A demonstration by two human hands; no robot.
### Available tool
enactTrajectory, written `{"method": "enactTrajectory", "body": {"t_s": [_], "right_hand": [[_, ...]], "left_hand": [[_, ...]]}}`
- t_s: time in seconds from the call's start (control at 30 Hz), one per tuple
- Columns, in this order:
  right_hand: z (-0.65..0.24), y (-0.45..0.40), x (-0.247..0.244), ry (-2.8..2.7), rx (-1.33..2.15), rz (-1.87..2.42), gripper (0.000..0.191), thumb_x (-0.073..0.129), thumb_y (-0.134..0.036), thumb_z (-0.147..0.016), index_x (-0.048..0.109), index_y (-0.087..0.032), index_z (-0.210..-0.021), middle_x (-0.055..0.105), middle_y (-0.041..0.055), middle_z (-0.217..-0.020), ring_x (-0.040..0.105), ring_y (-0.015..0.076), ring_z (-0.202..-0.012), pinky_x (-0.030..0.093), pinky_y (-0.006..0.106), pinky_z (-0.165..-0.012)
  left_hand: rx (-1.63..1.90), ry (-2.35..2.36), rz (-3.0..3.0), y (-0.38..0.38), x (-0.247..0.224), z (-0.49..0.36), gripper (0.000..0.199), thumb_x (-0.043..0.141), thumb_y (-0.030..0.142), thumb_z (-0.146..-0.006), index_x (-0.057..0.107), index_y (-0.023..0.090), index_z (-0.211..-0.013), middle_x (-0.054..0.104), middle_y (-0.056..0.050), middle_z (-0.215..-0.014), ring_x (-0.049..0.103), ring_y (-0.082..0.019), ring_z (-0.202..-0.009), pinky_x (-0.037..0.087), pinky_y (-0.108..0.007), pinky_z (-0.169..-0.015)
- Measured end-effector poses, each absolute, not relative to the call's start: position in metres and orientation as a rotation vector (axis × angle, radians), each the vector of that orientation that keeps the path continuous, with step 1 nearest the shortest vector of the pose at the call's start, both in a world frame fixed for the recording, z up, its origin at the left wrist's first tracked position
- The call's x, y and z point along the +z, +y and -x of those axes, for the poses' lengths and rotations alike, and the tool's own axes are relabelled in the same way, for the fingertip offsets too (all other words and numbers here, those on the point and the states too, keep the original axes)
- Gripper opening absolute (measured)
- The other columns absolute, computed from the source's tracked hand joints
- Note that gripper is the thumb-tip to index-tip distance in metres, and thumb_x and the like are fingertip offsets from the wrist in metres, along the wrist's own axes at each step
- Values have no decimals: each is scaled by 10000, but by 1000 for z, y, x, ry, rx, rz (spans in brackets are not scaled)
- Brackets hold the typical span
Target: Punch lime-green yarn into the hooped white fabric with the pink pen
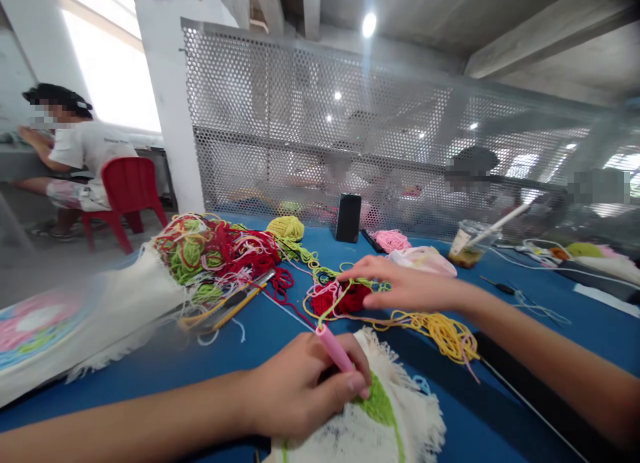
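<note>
My left hand (313, 383) is closed around a pink punch needle (334, 348), its lower end hidden by my fingers. Beneath it lies a white fringed cloth (345, 436) bearing a patch of bright green stitching (383, 399) and a green outline. Light green yarn (330, 309) leads from the top of the punch needle up towards my right hand (400, 283). That hand reaches over a red yarn ball (340, 299), fingers stretched out and thumb apart. Green and pink strands cross at its fingertips; whether it grips any of them is hard to see.
A tangled yarn heap (215, 249) and a utility knife (245, 296) lie left, beside another stitched cloth (120, 316). Behind are a yellow yarn ball (285, 228), a phone (349, 217) and a drink cup (470, 244). Loose yellow yarn (443, 333) lies right. A person sits far left.
</note>
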State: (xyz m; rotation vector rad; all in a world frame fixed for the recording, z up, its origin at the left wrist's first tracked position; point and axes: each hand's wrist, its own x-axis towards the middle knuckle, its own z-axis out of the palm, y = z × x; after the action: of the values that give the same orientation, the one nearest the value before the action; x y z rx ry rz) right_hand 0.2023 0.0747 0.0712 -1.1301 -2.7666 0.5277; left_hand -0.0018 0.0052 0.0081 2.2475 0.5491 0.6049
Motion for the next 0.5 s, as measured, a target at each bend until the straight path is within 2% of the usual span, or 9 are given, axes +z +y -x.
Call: {"method": "enactTrajectory", "body": {"t_s": [0.1,0.17,0.2,0.33,0.43,0.5], "right_hand": [[-170,51,57,-2757,416,968,206,520,-282,-775,621,-268,-953,530,20,-1071,430,172,-1026,309,328,-894],[-168,63,50,-2665,317,1107,133,523,-271,-767,647,-221,-767,586,10,-914,483,155,-911,346,290,-833],[-174,76,49,-2599,278,1196,147,505,-246,-776,642,-195,-756,592,22,-869,496,155,-870,358,288,-811],[-223,147,58,-2335,198,1534,217,427,-236,-836,610,-121,-821,596,58,-832,532,168,-805,408,334,-754],[-263,186,70,-2188,237,1718,250,476,-293,-834,537,-130,-1014,568,54,-988,564,153,-825,466,340,-704],[-282,201,74,-2087,246,1796,275,481,-290,-831,524,-134,-1053,553,57,-1039,561,172,-862,472,350,-715]], "left_hand": [[624,535,-2238,5,9,2,258,322,268,-884,533,120,-881,521,-12,-666,473,-82,-547,385,-175,-501],[625,530,-2231,4,10,2,240,334,256,-882,532,122,-875,504,1,-642,466,-75,-529,380,-171,-493],[629,530,-2224,4,11,2,235,338,255,-882,532,123,-870,503,3,-644,464,-72,-524,378,-169,-488],[647,533,-2162,4,10,1,252,337,274,-886,536,124,-849,471,17,-610,448,-64,-492,370,-165,-463],[653,525,-2143,4,8,1,249,337,261,-887,538,121,-844,442,33,-574,430,-53,-461,364,-160,-454],[650,517,-2163,4,8,1,234,343,246,-883,537,120,-846,450,33,-575,434,-52,-462,364,-159,-453]]}}
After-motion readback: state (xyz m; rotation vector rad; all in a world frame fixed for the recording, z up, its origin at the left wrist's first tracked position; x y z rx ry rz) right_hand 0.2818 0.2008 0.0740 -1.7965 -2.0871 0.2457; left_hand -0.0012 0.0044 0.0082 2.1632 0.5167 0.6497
